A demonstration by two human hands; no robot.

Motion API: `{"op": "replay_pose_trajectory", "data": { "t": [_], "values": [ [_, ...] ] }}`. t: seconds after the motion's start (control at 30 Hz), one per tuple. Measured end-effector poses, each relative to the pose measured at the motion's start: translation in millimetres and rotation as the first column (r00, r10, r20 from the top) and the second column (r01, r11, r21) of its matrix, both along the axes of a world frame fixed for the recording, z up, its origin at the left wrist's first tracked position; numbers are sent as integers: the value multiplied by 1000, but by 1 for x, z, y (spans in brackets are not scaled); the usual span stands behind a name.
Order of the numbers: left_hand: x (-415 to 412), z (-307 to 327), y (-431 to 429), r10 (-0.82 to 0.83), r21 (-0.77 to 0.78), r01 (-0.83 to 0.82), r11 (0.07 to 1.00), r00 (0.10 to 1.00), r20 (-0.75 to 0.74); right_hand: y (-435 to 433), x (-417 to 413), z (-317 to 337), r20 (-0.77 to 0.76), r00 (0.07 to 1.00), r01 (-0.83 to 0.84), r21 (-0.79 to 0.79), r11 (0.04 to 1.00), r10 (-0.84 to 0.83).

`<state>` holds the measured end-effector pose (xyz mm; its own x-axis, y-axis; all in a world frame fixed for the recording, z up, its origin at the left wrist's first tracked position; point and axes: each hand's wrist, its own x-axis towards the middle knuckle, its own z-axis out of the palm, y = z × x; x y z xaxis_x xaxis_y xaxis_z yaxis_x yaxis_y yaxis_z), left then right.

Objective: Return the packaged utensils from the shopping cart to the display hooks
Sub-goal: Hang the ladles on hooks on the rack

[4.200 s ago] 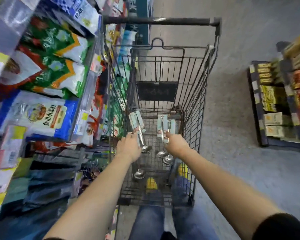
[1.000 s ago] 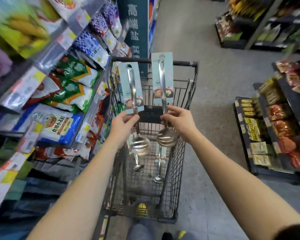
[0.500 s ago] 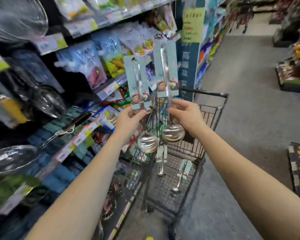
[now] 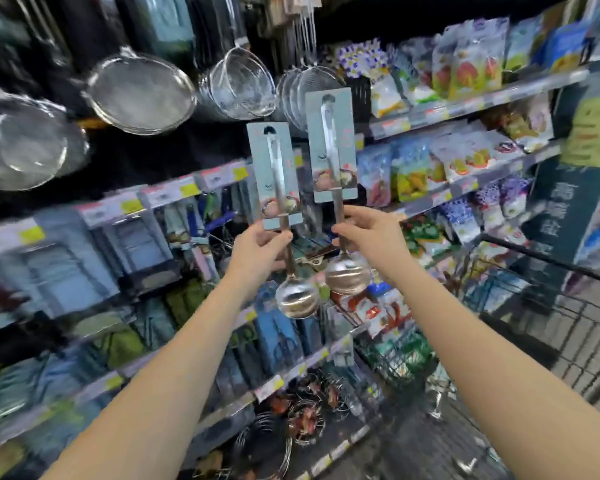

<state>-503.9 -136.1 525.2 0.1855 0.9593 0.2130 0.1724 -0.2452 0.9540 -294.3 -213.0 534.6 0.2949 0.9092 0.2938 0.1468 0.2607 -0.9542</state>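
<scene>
I hold two packaged steel ladles upright in front of the shelving, each on a pale blue card with a hang hole at the top. My left hand (image 4: 257, 249) grips the handle of the left ladle (image 4: 277, 178), whose bowl hangs below my fingers. My right hand (image 4: 368, 233) pinches the handle of the right ladle (image 4: 331, 147), held a little higher. The shopping cart (image 4: 575, 320) stands at the lower right; its inside is blurred. The display hooks themselves are not clearly visible.
Wire mesh strainers (image 4: 139, 91) hang on the dark panel above the ladles. Shelves with price strips (image 4: 174, 194) carry packaged kitchen tools at left and snack bags (image 4: 465, 64) at right. A dark pillar sign (image 4: 565, 209) stands beside the cart.
Both hands lifted the two ladles out of the cart and up. My view swung left from the aisle to face the shelves with the hanging strainers.
</scene>
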Motion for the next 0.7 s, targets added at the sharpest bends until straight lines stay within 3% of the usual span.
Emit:
{"op": "replay_pose_trajectory", "data": {
  "t": [0.4,0.7],
  "values": [
    [-313,37,-107,424,59,-421,905,904,-51,-11,-292,35,42,944,-329,28,944,327],
    [-472,78,-217,595,127,-596,793,802,44,-45,-484,59,-13,798,-602,19,798,603]
  ]
}}
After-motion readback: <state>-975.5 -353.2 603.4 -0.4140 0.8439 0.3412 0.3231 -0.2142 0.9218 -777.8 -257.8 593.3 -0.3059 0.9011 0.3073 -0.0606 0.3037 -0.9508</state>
